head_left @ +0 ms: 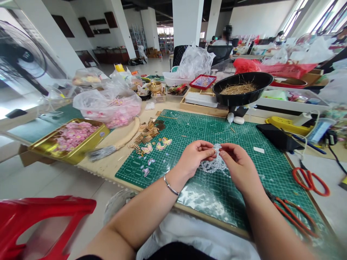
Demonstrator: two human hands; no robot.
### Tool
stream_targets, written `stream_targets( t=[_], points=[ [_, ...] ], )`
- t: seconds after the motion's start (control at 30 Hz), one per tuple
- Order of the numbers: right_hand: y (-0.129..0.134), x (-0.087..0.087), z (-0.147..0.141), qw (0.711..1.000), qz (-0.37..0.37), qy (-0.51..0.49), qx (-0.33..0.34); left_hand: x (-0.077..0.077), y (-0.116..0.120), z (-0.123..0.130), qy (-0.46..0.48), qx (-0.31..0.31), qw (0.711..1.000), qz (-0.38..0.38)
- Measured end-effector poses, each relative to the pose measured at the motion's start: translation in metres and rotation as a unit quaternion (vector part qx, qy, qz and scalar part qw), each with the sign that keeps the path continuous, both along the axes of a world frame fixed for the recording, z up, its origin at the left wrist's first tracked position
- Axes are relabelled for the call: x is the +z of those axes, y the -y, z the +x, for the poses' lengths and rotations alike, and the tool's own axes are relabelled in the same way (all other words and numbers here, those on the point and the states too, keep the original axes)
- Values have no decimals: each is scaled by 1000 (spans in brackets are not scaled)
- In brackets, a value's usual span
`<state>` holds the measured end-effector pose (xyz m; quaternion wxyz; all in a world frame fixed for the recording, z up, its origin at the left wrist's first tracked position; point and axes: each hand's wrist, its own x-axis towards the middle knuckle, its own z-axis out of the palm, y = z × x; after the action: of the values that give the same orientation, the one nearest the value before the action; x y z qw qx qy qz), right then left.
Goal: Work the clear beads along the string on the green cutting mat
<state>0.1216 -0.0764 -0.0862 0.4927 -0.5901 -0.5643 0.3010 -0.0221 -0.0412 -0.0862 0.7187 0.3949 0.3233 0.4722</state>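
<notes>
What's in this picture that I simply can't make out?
In the head view:
Clear strands: where pinched, covered by the left hand and right hand.
Plastic bag: cloudy folds obscure its exact contents.
Red stool: cut off by the left and bottom edges.
Green mat: printed lettering too small to read.

The left hand (193, 155) and right hand (238, 166) pinch clear beads (210, 167) between their fingertips, the rest heaped on the green mat (195, 126) just below. With the beads as the clock's centre, butterflies (148, 148) lie at 9 o'clock, a brush (108, 152) and a gold tin (66, 157) of pink flowers (77, 135) farther out that way. Combs (148, 130) sit at 10, and beyond them a bag (89, 103) with more pink flowers. A red tray (194, 85) stands at 12, a black bowl (233, 99) of straw (240, 87) at 1. Scissors (307, 179) lie at 3, pliers (287, 209) at 4, and a stool (54, 205) stands at 8.
</notes>
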Motion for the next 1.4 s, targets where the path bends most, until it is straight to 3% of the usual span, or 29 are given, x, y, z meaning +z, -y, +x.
stream_targets(
  t=[0.27,0.5,0.77,1.03,1.13,1.23,1.33,1.4],
  points=[
    [0,3,1,998,-6,54,-8,-2,0,-1,15,-23,1000,-11],
    [1,7,1,990,26,137,21,-6,-1,1,-32,-40,997,49],
    [0,6,3,985,14,169,22,-6,0,1,-26,-56,998,-2],
    [-2,2,4,973,96,204,48,-9,-2,3,-60,-35,998,7],
    [-3,2,5,981,81,169,43,-8,-2,3,-86,-14,996,27],
    [-3,1,4,998,-2,62,30,-8,-2,2,-93,2,994,53],
    [-5,1,3,996,-55,-65,32,-7,-2,1,-88,12,994,68],
    [-5,1,3,993,-60,-96,37,-7,-1,0,-84,12,994,65]
  ],
)
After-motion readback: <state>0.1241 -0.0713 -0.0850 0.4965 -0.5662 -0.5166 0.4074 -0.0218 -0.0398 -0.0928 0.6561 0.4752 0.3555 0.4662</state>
